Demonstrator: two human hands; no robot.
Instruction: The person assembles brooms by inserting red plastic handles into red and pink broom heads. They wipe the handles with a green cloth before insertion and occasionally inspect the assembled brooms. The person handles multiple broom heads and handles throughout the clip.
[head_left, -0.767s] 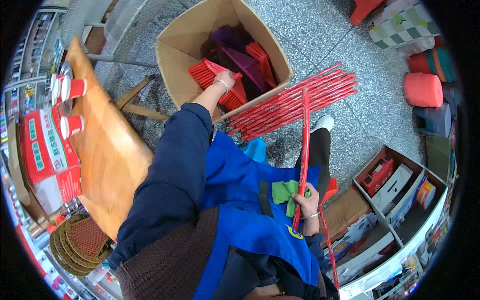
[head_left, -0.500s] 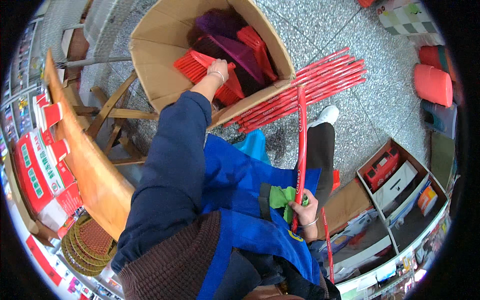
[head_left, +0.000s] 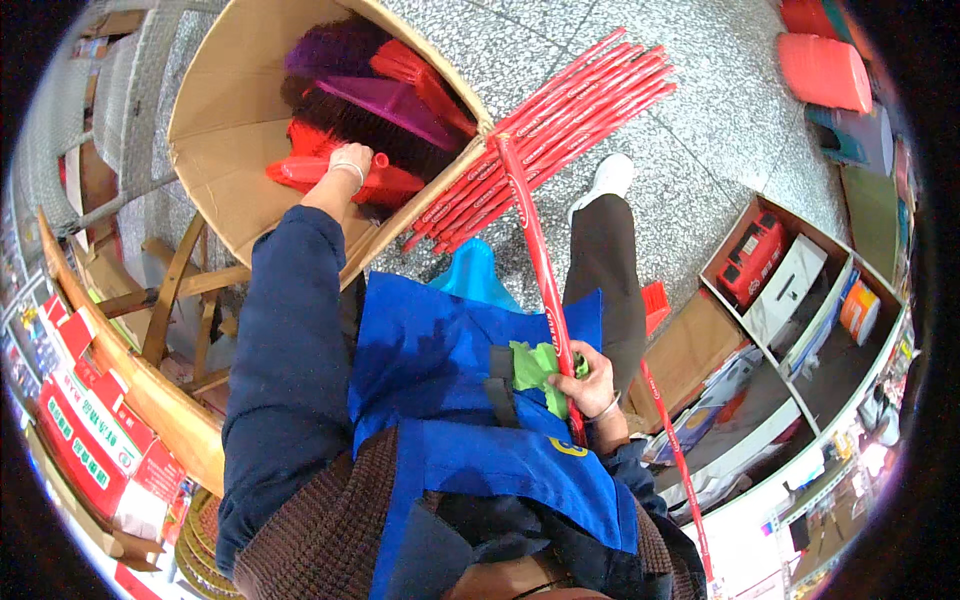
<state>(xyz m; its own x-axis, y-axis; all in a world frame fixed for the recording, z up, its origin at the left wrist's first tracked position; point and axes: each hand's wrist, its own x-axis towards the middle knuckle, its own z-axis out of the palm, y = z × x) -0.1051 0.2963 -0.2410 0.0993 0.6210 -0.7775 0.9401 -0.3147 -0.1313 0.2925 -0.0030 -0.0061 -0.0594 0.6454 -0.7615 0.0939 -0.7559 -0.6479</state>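
Inside a large open cardboard box (head_left: 228, 120), my left hand (head_left: 350, 162) is closed on a red broom head (head_left: 400, 187); its round socket sticks out beside my fingers. Purple broom heads (head_left: 395, 103) with dark bristles and another red broom head (head_left: 420, 80) lie farther back in the box. My right hand (head_left: 588, 382) grips a red broom handle (head_left: 530, 220) near its lower end. The handle slants up and away from me, its far end near the box's right corner. A crumpled green cloth (head_left: 533, 366) is pressed between that hand and the handle.
A bundle of red handles (head_left: 580, 110) lies on the speckled floor against the box. Wooden legs and a curved wooden edge (head_left: 150, 385) stand at left. On the right are a divided bin (head_left: 790, 300) of goods and another red handle (head_left: 675, 450).
My view has shifted, so the box sits farther left. The red broom head in my left hand has tilted, its smooth side now showing more than its bristles. My right hand keeps its grip.
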